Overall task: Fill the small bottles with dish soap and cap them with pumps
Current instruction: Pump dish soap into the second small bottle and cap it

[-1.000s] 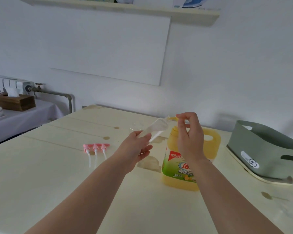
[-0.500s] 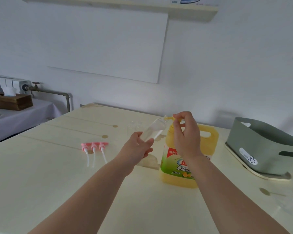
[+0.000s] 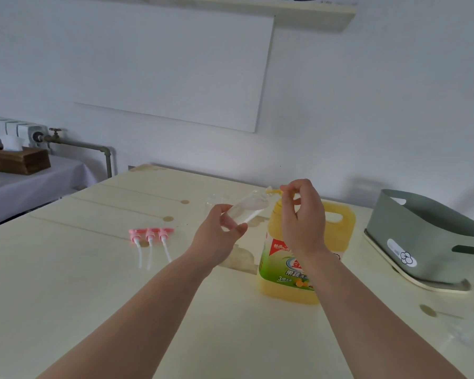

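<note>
The left hand (image 3: 219,236) grips the small bottle (image 3: 248,210) in curled fingers (image 3: 222,209), tilted with its mouth at the yellow pump (image 3: 272,191) of the soap jug (image 3: 282,266) on the counter (image 3: 93,269), while the right hand (image 3: 303,217) pinches that pump; a misaligned mouth could send soap dribbling down.

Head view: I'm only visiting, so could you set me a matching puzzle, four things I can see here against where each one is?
Things:
1 small clear bottle
2 dish soap jug
3 pink pumps
4 grey basket

Places:
A lying in a row on the table
B tilted in the left hand
C at the table's right side
D upright, right hand pinching its top

Pairs: 1-B; 2-D; 3-A; 4-C
</note>
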`<move>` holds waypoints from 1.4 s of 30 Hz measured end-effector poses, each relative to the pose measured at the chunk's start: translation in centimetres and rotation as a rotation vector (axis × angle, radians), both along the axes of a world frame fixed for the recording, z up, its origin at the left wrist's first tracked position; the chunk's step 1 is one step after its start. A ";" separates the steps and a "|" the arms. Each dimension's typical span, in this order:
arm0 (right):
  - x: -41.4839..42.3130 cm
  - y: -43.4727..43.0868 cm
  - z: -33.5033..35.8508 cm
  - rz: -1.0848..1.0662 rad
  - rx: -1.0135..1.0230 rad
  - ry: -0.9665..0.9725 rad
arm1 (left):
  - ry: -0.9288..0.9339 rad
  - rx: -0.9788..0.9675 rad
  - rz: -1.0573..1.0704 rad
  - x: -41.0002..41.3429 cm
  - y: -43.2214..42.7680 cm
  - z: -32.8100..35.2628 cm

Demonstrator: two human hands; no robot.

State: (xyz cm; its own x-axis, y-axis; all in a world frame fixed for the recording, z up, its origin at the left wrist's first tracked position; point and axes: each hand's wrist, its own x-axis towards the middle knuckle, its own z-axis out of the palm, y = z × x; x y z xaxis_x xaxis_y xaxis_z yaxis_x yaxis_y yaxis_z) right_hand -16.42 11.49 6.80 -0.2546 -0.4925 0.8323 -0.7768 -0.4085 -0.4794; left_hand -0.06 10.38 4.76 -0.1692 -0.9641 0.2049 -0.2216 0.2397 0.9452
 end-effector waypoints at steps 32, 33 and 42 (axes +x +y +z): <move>-0.4 0.4 1.4 0.049 0.026 -0.015 | 0.049 -0.042 0.003 -0.5 -0.7 -0.3; -0.4 0.3 1.3 0.046 0.023 -0.019 | 0.049 -0.041 0.009 -0.6 -0.7 -0.3; -0.5 0.3 0.7 0.051 0.057 -0.007 | 0.037 -0.025 0.016 -0.5 -0.9 -0.7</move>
State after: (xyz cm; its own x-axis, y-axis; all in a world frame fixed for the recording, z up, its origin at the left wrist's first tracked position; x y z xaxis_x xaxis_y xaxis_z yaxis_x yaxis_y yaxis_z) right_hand -16.89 11.79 7.47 -0.2337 -0.5518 0.8006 -0.7519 -0.4195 -0.5086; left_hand -0.52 9.49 4.04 -0.1454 -0.9612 0.2343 -0.1909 0.2596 0.9467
